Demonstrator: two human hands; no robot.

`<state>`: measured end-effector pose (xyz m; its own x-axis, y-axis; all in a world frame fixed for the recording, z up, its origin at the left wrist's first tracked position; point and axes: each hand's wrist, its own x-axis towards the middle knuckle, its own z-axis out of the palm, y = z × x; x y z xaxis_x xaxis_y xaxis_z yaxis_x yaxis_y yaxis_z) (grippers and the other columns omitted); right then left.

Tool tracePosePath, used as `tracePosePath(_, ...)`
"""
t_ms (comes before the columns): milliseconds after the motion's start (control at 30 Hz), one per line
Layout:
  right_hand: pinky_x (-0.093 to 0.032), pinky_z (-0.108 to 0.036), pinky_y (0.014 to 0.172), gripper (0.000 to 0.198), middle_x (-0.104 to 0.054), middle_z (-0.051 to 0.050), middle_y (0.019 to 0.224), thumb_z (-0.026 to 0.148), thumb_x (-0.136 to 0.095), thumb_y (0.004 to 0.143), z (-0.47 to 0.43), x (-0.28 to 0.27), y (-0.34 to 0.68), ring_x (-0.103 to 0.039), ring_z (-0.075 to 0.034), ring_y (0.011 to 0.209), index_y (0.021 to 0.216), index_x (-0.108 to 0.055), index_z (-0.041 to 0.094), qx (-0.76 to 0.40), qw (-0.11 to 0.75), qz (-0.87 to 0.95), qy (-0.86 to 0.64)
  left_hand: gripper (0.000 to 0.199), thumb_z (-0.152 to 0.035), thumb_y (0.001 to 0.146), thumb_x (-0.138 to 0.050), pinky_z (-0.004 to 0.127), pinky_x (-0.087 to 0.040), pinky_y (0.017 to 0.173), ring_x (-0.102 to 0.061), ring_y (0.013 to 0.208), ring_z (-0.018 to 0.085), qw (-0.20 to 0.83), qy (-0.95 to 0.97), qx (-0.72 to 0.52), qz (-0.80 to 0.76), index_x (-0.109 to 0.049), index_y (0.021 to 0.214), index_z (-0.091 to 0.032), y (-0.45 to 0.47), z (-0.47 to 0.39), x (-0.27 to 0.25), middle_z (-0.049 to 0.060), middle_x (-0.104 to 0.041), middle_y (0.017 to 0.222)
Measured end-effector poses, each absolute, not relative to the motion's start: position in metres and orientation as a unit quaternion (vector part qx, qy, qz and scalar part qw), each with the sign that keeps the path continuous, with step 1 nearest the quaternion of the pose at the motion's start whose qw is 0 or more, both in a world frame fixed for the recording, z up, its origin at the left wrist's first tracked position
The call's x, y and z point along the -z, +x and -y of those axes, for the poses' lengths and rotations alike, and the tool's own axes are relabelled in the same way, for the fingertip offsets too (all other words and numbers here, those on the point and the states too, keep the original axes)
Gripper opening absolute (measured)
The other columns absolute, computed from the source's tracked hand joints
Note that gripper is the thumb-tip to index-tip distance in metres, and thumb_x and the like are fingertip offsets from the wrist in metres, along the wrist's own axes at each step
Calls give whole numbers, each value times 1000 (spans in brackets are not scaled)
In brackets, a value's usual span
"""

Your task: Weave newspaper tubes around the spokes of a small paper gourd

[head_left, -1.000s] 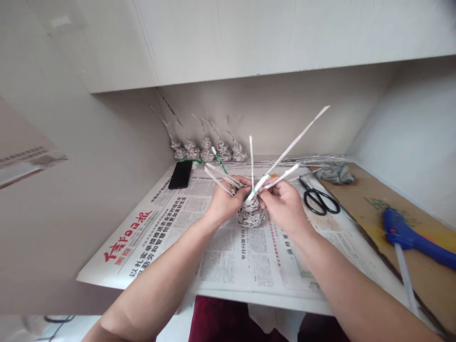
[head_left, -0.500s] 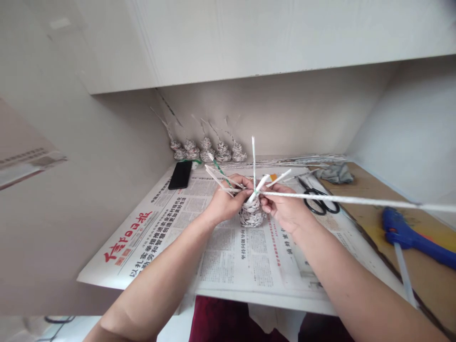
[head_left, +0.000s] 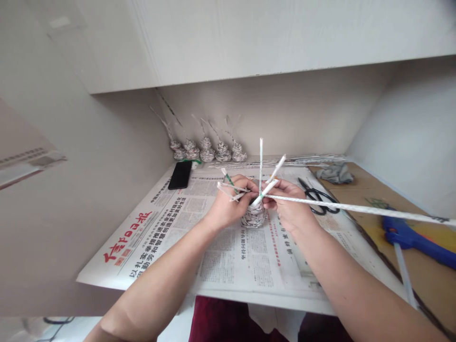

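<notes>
A small woven piece of rolled newspaper strips (head_left: 253, 217) stands on the newspaper sheet (head_left: 171, 247) between my hands. Several paper stakes stick out of its top, one of them an upright white paper stick (head_left: 261, 164). My left hand (head_left: 233, 199) is closed round the left side of its rim, thumb on top, with stakes passing between the fingers. My right hand (head_left: 287, 202) pinches a long white paper strip (head_left: 342, 206) at the right side of the rim. The strip stretches off to the right edge of the view. The fingertips partly hide the weave.
Several gourd-shaped woven pieces (head_left: 223, 151) line the back wall left of a bundle of paper rolls (head_left: 285, 160). A black phone (head_left: 180, 175) lies at left. Black-handled scissors (head_left: 322, 202), a grey cloth (head_left: 335, 173) and a blue glue gun (head_left: 409, 237) are at right.
The woven piece has turned a little, its stakes shifting to the right. My right hand has moved slightly, and the long strip's outer end now hangs lower.
</notes>
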<state>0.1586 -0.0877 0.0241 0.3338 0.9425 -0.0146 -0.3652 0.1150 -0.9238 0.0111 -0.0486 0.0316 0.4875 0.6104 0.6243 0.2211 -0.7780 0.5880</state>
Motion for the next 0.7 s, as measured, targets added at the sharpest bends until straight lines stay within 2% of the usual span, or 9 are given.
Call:
tracePosePath(167,-43,-18,38,33,-64,2,55,30,-87,49,90,-25,156,-54,-9,42,70,-65,16,-456,695,321,-454,14,-8,82,-53,28,-46,83,-60,86,15,196,838,-451,-238,-63,82,-18,13,51,-29,4,-65,85)
tracePosePath(300,-48,-19,48,26,-67,1,61,32,-83,60,90,-22,155,-57,-8,49,74,-68,16,-442,688,371,-440,9,-9,79,-58,27,-46,77,-60,80,14,198,810,-475,-283,-61,78,-18,14,50,-27,1,-65,79)
tracePosePath(400,-52,-22,59,24,-71,-2,73,33,-79,67,90,-18,157,-64,-12,61,84,-70,18,-428,668,430,-430,5,-13,79,-59,25,-46,71,-60,74,14,228,782,-483,-322,-60,77,-17,14,48,-26,1,-65,76)
tracePosePath(533,-54,-29,77,28,-73,-5,89,25,-78,66,92,-18,156,-68,-16,78,92,-69,19,-397,641,509,-416,3,-15,78,-58,23,-45,65,-58,68,12,266,753,-487,-354,-60,78,-17,14,47,-26,0,-64,74)
tracePosePath(700,-54,-33,79,24,-72,-7,99,23,-70,74,99,-20,151,-68,-19,86,98,-69,20,-319,619,548,-464,3,-18,76,-61,22,-43,60,-54,60,10,335,731,-467,-367,-59,76,-16,12,45,-28,-1,-61,68)
